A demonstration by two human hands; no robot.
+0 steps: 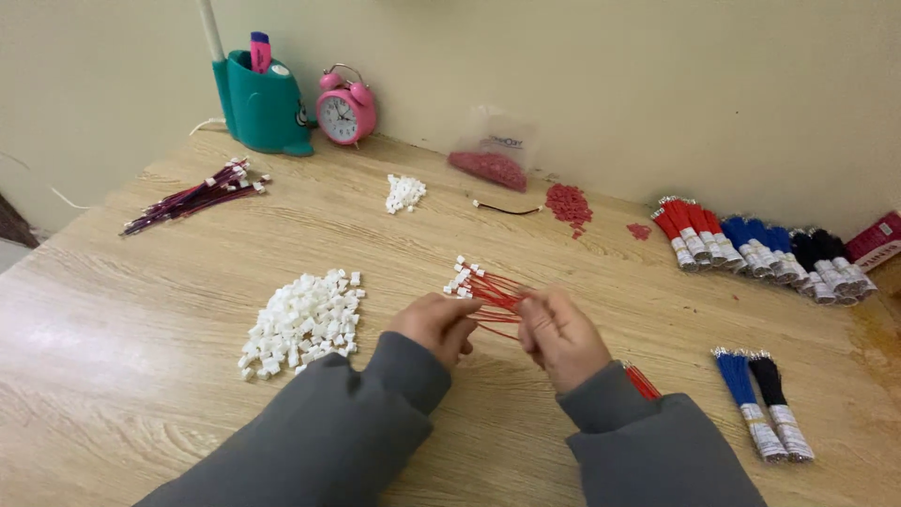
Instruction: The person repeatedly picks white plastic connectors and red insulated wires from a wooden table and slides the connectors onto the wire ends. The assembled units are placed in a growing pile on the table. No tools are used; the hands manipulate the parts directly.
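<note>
My left hand [435,324] and my right hand [560,335] meet over the wooden table [141,310], both pinching a bunch of thin red wires [493,293]. Small white connectors [462,277] cap the wire ends that fan out to the upper left. The wires' other ends poke out under my right wrist [641,380]. A heap of loose white connectors [302,321] lies just left of my left hand.
At the back stand a teal holder [260,105] and a pink alarm clock [345,108]. Finished dark wires [192,198], a small white pile [404,192], red pieces [569,204] and a bag [490,164] lie beyond. Bundled red, blue and black wires [760,249] sit right; two bundles [762,399] nearer.
</note>
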